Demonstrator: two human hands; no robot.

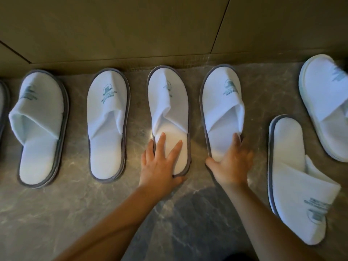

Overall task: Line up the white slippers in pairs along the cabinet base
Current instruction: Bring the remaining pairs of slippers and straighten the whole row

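Several white slippers with grey edging lie on the marble floor, toes toward the cabinet base (131, 61). My left hand (160, 162) lies flat on the heel of the middle slipper (169, 110), fingers spread, thumb hooked round its heel edge. My right hand (231, 162) grips the heel of the slipper beside it (222, 106), thumb at the left edge, fingers over the right. To the left lie two more slippers (108, 119) (40, 125). At the right, one slipper (297, 176) points the opposite way, and another (325, 102) lies slanted.
The grey marble floor (75, 213) stretches toward me in front of the row. Tall brown cabinet doors (131, 25) rise behind the slippers. A sliver of a further slipper (2, 110) shows at the left edge of the view.
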